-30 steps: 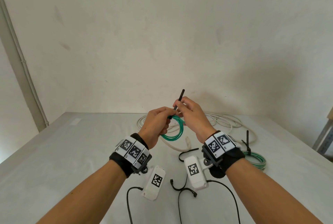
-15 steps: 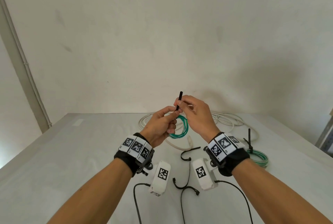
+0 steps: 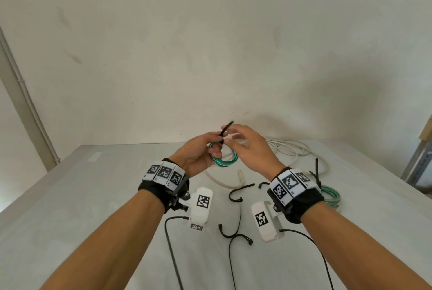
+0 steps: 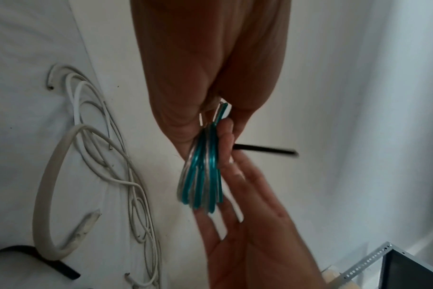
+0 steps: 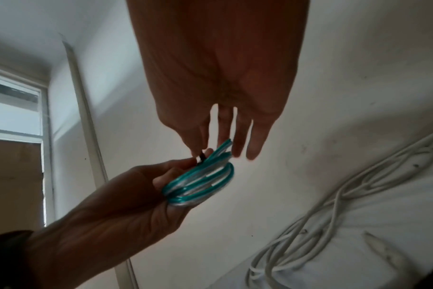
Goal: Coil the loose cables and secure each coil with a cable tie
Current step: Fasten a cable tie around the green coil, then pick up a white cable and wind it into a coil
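Note:
My left hand (image 3: 216,145) grips a small coil of green and clear cable (image 3: 224,162) above the table. A black cable tie (image 3: 226,127) wraps the coil at my fingertips, its tail sticking up to the right. In the left wrist view the coil (image 4: 203,176) hangs from my left hand (image 4: 210,109) and the tie tail (image 4: 265,151) juts sideways. My right hand (image 3: 230,138) is blurred beside the coil, its fingers (image 5: 255,144) straight and spread. The right wrist view shows the coil (image 5: 200,181) in my left hand (image 5: 185,166).
A second green coil (image 3: 330,196), tied with a black tie, lies on the table at the right. Loose white cables (image 3: 287,147) sprawl at the back, with a thick beige cable (image 3: 219,182) nearer. Several spare black ties (image 3: 240,190) lie between my wrists. A metal rack (image 3: 418,163) stands far right.
My right hand has let go of the tie tail and its fingers have straightened. The tail now leans to the right. My left hand still holds the coil.

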`<action>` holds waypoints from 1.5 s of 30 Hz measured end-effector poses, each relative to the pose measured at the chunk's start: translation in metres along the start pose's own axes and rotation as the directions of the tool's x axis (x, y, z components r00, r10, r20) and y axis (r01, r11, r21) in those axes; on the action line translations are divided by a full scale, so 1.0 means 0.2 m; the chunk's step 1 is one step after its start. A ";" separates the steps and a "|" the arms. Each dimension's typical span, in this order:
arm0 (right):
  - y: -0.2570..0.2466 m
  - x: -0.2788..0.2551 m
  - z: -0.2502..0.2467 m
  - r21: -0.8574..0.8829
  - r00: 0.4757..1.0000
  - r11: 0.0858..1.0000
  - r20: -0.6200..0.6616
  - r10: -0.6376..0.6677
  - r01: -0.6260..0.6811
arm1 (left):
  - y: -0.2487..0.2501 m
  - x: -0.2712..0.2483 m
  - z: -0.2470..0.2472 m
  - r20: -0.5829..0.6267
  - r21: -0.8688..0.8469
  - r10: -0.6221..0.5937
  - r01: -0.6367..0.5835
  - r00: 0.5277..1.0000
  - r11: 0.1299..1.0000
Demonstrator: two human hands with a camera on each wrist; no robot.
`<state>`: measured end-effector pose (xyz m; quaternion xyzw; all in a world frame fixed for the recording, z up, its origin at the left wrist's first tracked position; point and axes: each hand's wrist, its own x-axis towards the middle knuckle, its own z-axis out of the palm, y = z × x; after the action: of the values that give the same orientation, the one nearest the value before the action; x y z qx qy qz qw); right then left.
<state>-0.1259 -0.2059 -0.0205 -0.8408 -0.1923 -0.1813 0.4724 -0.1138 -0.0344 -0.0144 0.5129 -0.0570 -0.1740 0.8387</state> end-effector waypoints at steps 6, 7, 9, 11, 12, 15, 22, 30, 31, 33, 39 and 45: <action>0.09 -0.06 -0.01 0.450 0.933 0.818 0.141 0.331 -0.358 | -0.05 -0.01 -0.03 -0.069 0.013 0.034 -0.033 0.997 0.999; 0.09 -0.07 -0.02 0.493 0.928 0.787 0.158 0.339 -0.371 | -0.08 -0.02 -0.02 -0.090 0.111 0.058 -0.048 0.994 0.993; 0.12 -0.06 -0.04 0.503 0.910 0.762 0.156 0.384 -0.408 | -0.13 -0.01 -0.01 -0.143 0.295 0.132 -0.085 0.981 0.952; 0.15 -0.05 -0.05 0.381 0.894 0.814 0.092 0.439 -0.439 | -0.18 0.00 0.00 -0.174 0.403 0.208 -0.123 0.963 0.907; 0.17 -0.04 -0.05 0.299 0.893 0.846 0.059 0.445 -0.441 | -0.20 0.02 0.00 -0.176 0.431 0.229 -0.135 0.957 0.892; 0.18 -0.06 -0.06 0.137 0.913 0.903 0.019 0.408 -0.407 | -0.23 0.04 0.02 -0.163 0.472 0.251 -0.148 0.954 0.869; 0.24 -0.14 -0.19 -0.113 0.949 0.942 -0.070 0.309 -0.315 | -0.21 0.05 0.10 -0.069 0.534 0.122 -0.066 0.990 0.843; 0.61 -0.25 -0.69 -0.251 0.738 0.700 -0.341 0.582 -0.669 | -0.21 0.06 0.09 -0.054 0.601 -0.006 0.037 0.999 0.798; 0.66 -0.28 -0.73 -0.306 0.712 0.645 -0.371 0.596 -0.700 | -0.21 0.05 0.09 -0.050 0.602 -0.016 0.043 0.999 0.798; 0.72 -0.34 -0.78 -0.387 0.678 0.557 -0.421 0.602 -0.735 | -0.22 0.05 0.09 -0.043 0.603 -0.038 0.056 0.998 0.796; 0.78 -0.46 -0.77 -0.538 0.655 0.406 -0.434 0.619 -0.739 | -0.26 0.04 0.11 -0.029 0.619 -0.075 0.077 0.997 0.782; 0.66 -0.42 -0.69 -0.662 0.699 0.325 -0.436 0.567 -0.675 | -0.26 0.04 0.10 -0.011 0.635 -0.089 0.075 0.996 0.769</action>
<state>-0.1492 -0.4016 -0.0897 -0.9512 0.2743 -0.1027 0.0971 -0.1241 -0.0759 -0.0515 0.7658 -0.0982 -0.1862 0.6077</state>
